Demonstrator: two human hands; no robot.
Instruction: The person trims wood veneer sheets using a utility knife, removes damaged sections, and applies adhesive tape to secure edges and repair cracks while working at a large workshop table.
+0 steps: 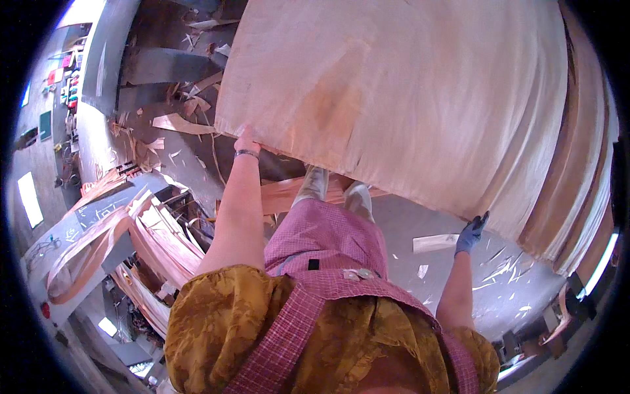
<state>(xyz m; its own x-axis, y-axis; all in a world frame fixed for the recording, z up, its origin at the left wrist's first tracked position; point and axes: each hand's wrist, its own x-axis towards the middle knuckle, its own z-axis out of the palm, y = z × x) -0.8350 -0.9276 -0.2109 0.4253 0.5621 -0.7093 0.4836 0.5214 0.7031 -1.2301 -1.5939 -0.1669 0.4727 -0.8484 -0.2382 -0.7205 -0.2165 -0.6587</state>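
Observation:
A large pale sheet of wood veneer point(426, 92) with a brownish patch spreads out in front of me, its near edge slanting down to the right. My left hand point(247, 141), bare with a band at the wrist, is closed on the sheet's near left corner area. Farther right along the same edge, my right hand point(471, 235) in a blue-grey glove grips the veneer, thumb side toward the edge. The fingers under the sheet are hidden on both sides. Both arms are stretched forward and apart.
More veneer sheets point(577, 151) hang in layers at the far right. Torn strips point(184, 123) and scraps litter the floor at the left, with pale shreds point(505, 269) at the right. Bundled veneer offcuts point(164, 236) lie beside a grey metal machine part point(98, 217) at the left.

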